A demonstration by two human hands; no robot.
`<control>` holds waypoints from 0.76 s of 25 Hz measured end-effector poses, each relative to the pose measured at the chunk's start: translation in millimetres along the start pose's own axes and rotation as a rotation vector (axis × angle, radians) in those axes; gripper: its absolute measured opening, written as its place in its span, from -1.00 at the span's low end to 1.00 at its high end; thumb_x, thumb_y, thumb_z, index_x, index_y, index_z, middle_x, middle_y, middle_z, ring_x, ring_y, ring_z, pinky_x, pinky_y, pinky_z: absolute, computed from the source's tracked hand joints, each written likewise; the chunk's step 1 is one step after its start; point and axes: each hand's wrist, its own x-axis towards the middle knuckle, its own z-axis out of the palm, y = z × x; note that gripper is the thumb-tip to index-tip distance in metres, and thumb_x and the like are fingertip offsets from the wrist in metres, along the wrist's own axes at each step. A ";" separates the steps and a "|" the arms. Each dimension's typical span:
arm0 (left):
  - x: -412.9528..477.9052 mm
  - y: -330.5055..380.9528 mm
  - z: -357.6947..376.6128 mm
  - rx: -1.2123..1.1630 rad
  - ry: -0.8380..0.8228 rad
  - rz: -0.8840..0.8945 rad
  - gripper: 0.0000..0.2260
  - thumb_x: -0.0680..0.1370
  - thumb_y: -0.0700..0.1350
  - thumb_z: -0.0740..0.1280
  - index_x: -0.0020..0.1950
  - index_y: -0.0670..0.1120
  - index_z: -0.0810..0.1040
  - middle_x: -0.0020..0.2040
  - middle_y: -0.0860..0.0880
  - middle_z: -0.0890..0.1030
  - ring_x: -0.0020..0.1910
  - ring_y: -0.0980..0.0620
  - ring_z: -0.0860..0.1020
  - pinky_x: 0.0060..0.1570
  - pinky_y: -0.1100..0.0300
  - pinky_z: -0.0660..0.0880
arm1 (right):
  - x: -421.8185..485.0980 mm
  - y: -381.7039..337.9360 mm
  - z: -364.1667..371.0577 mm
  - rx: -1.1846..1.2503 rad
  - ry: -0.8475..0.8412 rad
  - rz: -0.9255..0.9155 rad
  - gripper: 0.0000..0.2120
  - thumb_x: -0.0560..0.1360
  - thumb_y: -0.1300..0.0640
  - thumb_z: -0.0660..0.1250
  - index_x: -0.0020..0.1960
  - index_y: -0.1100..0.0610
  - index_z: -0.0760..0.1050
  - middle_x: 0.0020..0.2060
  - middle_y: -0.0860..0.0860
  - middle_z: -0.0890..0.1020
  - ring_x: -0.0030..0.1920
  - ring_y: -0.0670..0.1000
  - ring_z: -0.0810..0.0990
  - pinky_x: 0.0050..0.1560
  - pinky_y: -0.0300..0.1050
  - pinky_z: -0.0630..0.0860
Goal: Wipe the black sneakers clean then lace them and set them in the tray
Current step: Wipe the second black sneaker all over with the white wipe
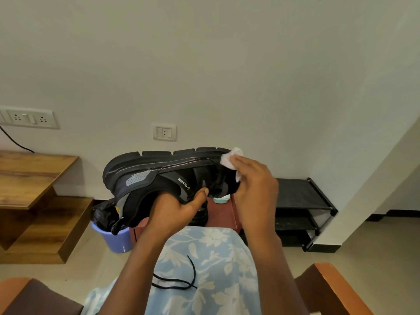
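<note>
The black sneaker (159,176) is up in the air in front of the person, turned over so its bumpy sole faces up. On its side are small white letters that say "CLYMB". They are upside down. Next to the word is a little yellow mark.

The left hand (179,208) holds the shoe from below. Its thumb is pressed on the side near the letters, and its fingers are curled in under the shoe opening. The right hand (254,178) is at the right end of the shoe. Its fingers are bent around a white wipe (229,156) and press it on the edge where the sole meets the top.

A black lace (179,281) lies loose on the person's lap, on the blue cloth with white flowers (204,258).

On the floor to the left is a purple bucket (118,242) with a black bag (102,214) in it. Behind the hands is a red-brown counter (225,214). A small pale green tub (221,199) sits on it, and I cannot tell what is inside. A dark thing (201,218) that looks like another shoe sits there too, mostly hidden.

A black shoe rack (302,201) stands by the wall on the right.
</note>
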 end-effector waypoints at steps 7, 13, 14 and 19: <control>-0.5 1.9 0.5 -0.014 -0.060 -0.040 -0.82 0.47 -0.07 0.51 0.06 0.06 0.65 0.01 0.17 0.67 0.10 0.26 0.58 0.08 0.41 0.44 | 11.2 27.9 -18.9 0.068 0.000 0.144 -0.79 0.56 0.32 0.33 0.12 0.11 0.64 0.07 0.03 0.65 0.09 -0.02 0.52 0.01 -0.35 0.43; -2.7 3.4 2.6 0.109 -0.052 -0.030 -0.75 0.49 -0.01 0.48 0.11 -0.06 0.66 -0.05 0.15 0.63 0.02 0.23 0.54 -0.14 0.55 0.36 | 9.5 8.1 -7.6 -0.171 -0.112 0.016 -0.78 0.48 0.35 0.40 0.09 0.15 0.56 0.01 0.08 0.61 0.02 0.13 0.49 -0.07 0.00 0.39; -3.7 4.6 3.2 0.133 -0.048 -0.027 -0.75 0.49 0.00 0.48 0.11 -0.07 0.66 -0.07 0.14 0.62 -0.02 0.24 0.52 -0.19 0.59 0.34 | 8.2 2.5 -3.7 -0.162 -0.093 -0.016 -0.79 0.47 0.36 0.40 0.06 0.15 0.56 -0.01 0.08 0.61 -0.01 0.14 0.50 -0.11 -0.01 0.38; -6.4 8.1 4.5 0.211 -0.064 0.044 -0.73 0.53 -0.03 0.44 0.16 -0.14 0.64 -0.03 0.06 0.62 -0.07 0.22 0.48 -0.28 0.68 0.30 | 2.3 -9.3 9.5 -0.171 -0.022 -0.075 -0.77 0.49 0.17 0.25 0.10 0.06 0.58 0.01 0.00 0.63 0.05 0.09 0.49 -0.08 -0.03 0.34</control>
